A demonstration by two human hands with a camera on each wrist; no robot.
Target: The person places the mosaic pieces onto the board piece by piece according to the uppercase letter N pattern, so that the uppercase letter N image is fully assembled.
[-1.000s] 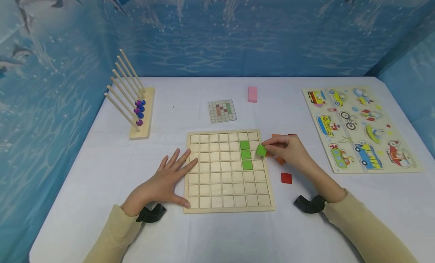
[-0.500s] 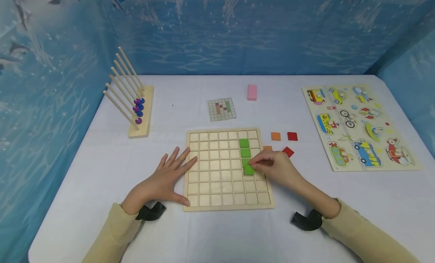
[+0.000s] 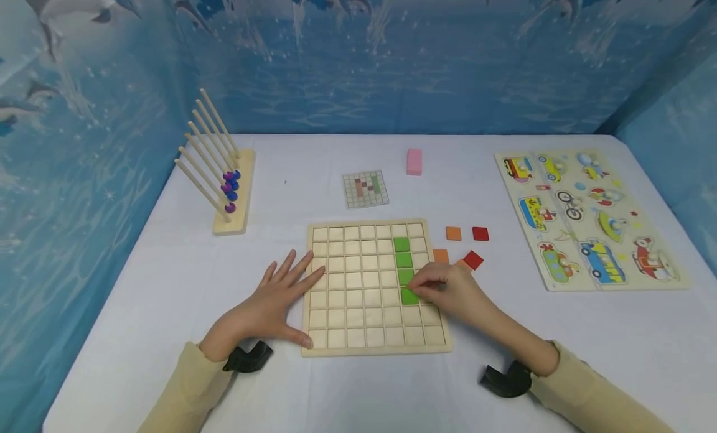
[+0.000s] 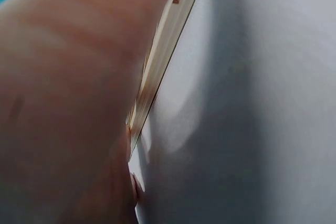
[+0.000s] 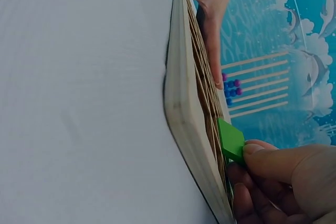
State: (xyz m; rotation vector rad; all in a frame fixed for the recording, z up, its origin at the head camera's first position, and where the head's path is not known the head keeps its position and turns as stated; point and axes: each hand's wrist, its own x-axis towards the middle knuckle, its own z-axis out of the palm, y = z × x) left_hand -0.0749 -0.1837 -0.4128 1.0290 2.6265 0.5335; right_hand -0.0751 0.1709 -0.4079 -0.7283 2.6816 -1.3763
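A wooden grid board (image 3: 355, 318) lies flat on the white table. Three green square tiles (image 3: 403, 260) sit in a column of its cells, towards the right side. My right hand (image 3: 462, 296) pinches another green tile (image 5: 231, 139) between thumb and fingers at the cell just below that column; in the right wrist view this tile stands tilted against the grid. With fingers spread, my left hand (image 3: 271, 311) rests along the board's left edge, fingertips and thumb on the rim. The left wrist view shows mostly skin beside the board's side (image 4: 163, 56).
Loose orange tiles (image 3: 453, 234) and red tiles (image 3: 480, 234) lie right of the board. Behind it are a small printed grid card (image 3: 365, 189) and a pink block (image 3: 414, 162). A peg stand (image 3: 241, 203) with beads is at left, a vehicle puzzle board (image 3: 582, 228) at right.
From beside the board's right edge, my right hand has carried the green tile left and down to below the green column. My left hand has stayed put. The head view has tilted slightly.
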